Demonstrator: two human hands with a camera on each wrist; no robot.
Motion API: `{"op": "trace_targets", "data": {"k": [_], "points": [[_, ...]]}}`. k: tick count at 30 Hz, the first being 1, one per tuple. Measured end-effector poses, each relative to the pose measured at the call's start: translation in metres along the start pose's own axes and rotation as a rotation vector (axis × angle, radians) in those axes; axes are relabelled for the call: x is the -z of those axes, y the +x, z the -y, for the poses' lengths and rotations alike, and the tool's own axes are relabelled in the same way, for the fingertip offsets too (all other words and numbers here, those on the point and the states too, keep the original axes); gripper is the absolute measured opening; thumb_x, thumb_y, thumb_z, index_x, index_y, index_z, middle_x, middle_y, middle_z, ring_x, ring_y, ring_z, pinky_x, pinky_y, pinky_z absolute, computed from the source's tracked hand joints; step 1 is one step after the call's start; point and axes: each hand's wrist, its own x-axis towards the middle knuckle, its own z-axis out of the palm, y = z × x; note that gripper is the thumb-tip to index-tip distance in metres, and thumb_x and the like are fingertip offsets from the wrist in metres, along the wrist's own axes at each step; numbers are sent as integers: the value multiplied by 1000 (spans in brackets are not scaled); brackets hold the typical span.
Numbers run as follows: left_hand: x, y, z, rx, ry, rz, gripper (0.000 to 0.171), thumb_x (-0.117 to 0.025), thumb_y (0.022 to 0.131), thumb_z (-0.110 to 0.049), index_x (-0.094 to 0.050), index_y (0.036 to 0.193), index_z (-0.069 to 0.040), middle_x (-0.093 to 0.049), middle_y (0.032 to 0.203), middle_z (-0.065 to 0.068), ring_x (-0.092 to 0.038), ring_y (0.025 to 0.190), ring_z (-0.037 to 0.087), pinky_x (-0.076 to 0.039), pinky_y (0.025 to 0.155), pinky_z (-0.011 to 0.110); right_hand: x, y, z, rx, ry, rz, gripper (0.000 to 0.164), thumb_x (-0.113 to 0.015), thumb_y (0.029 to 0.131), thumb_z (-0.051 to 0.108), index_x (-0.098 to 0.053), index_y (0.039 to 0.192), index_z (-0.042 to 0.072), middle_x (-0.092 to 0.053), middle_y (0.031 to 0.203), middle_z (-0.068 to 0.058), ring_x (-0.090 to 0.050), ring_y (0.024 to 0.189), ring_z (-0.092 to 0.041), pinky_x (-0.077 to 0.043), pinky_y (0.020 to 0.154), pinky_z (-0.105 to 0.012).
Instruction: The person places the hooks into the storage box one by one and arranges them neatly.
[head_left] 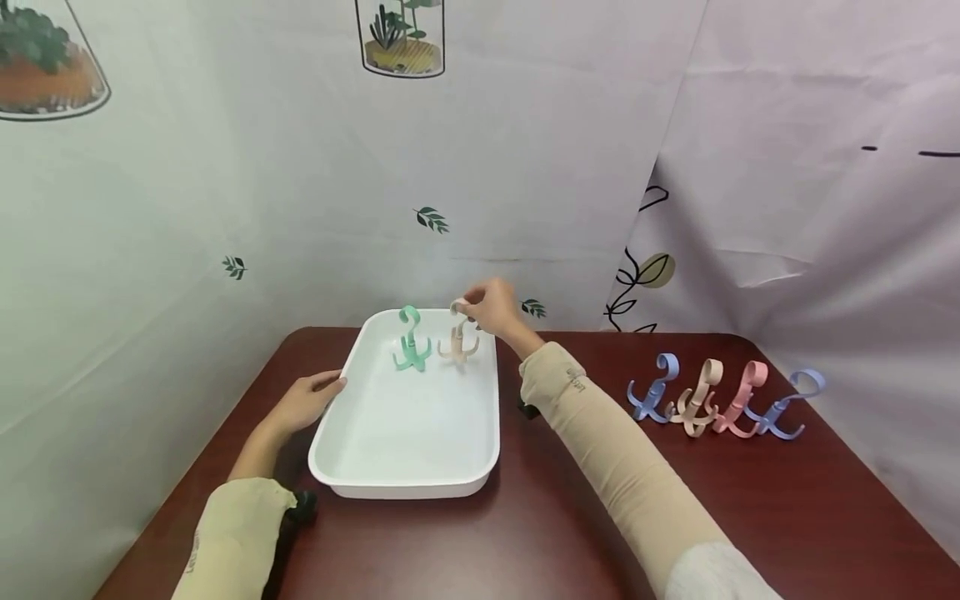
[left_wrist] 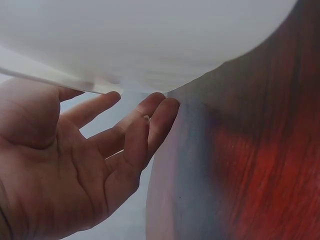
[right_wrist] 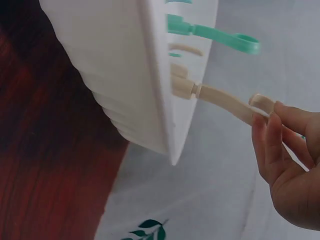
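My right hand point(head_left: 491, 307) pinches the curled top of a beige multi-prong hook point(head_left: 457, 348) between thumb and fingertips. In the right wrist view the stem of this beige hook point(right_wrist: 220, 98) reaches over the tray's rim, its prongs inside. Beside it in the white tray point(head_left: 405, 433) stands a green hook point(head_left: 411, 354) of the same shape, upright and apart from my fingers. At the tray's left side, my left hand point(head_left: 306, 404) touches the rim. The left wrist view shows its relaxed fingers point(left_wrist: 162, 117) against or just under the tray's wall, with the thumb partly hidden.
On the dark red wooden table point(head_left: 570, 500) at the right, more hooks stand in a row: a blue one point(head_left: 657, 392), a beige one point(head_left: 699, 400), a pink one point(head_left: 741, 402) and another blue one point(head_left: 783, 410). A pale printed curtain point(head_left: 525, 167) hangs behind the table.
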Motion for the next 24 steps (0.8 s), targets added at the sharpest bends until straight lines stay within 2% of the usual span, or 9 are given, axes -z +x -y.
{"op": "trace_targets", "data": {"k": [5, 11, 15, 18, 21, 24], "points": [[-1, 0, -1, -6, -4, -2, 58, -46, 106, -33, -41, 144, 10, -52, 134, 35, -63, 108, 45, -53, 87, 54, -8, -1, -7, -23, 5, 25, 20, -73, 91, 11, -73, 107, -1, -72, 96, -14, -71, 79, -22, -56, 59, -25], [1, -3, 2, 4, 3, 1, 59, -45, 106, -35, -41, 145, 10, -52, 135, 35, -62, 109, 45, -53, 88, 54, -17, -3, -8, 12, 10, 73, 21, -72, 92, 12, -73, 109, -1, -71, 100, -14, -72, 80, -22, -56, 59, -23], [4, -4, 1, 3, 6, -1, 61, -44, 106, -37, -40, 146, 9, -51, 135, 36, -61, 111, 46, -52, 88, 56, -16, -5, -3, 40, -44, 95, 28, -72, 93, 17, -70, 116, 0, -71, 104, -13, -71, 85, -20, -57, 64, -25], [4, -4, 0, -6, 2, -3, 60, -43, 107, -36, -39, 146, 9, -51, 135, 36, -61, 110, 46, -52, 88, 56, -8, -9, -2, 63, -122, 82, 34, -72, 93, 21, -68, 120, 1, -71, 110, -14, -68, 96, -24, -57, 75, -31], [0, -2, 0, -8, -8, 9, 59, -44, 106, -34, -40, 146, 9, -52, 135, 36, -62, 110, 46, -52, 88, 55, 10, -23, -5, 88, -186, 53, 35, -73, 92, 23, -68, 119, 1, -71, 111, -14, -66, 103, -27, -55, 83, -37], [2, -2, 0, -16, -15, 9, 59, -45, 106, -35, -40, 146, 9, -53, 133, 35, -63, 108, 44, -53, 88, 54, 38, -41, -5, 115, -151, 9, 32, -75, 89, 21, -71, 112, 0, -73, 106, -14, -69, 97, -28, -56, 82, -39]]}}
